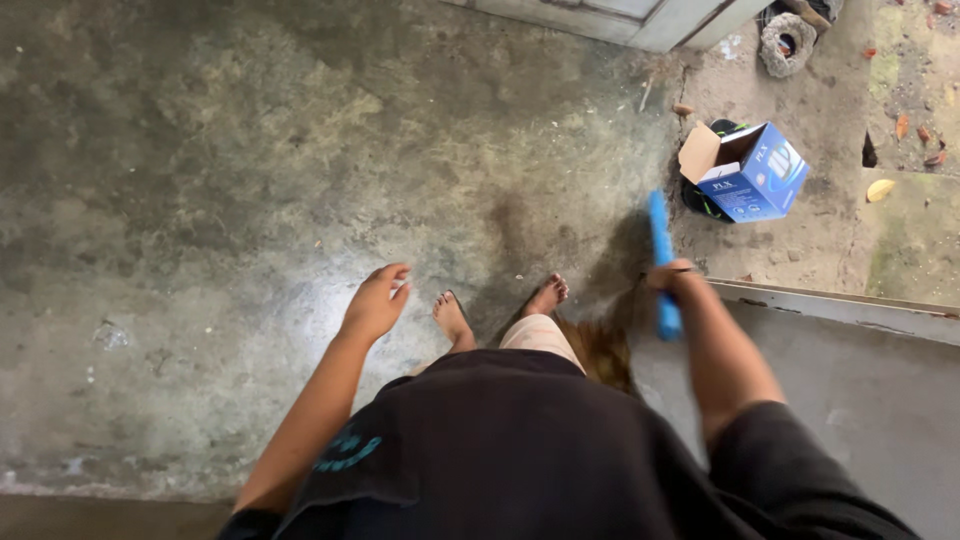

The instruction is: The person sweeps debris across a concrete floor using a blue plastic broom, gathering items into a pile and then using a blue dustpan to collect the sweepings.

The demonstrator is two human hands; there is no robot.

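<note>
My right hand [672, 276] grips the blue handle [660, 240] of a broom. Its brown bristles [602, 345] hang down behind my right leg, just above the concrete floor [250, 180]. My left hand [377, 301] hangs free over the floor with its fingers loosely apart and nothing in it. My two bare feet [452, 318] stand on the floor between the hands. A black shirt fills the bottom of the view.
An open blue cardboard box [748, 172] lies on the ground ahead to the right, on top of a dark sandal. A grey door [850, 370] with a pale edge stands at my right. A coiled ring [787, 44] and dry leaves lie further off.
</note>
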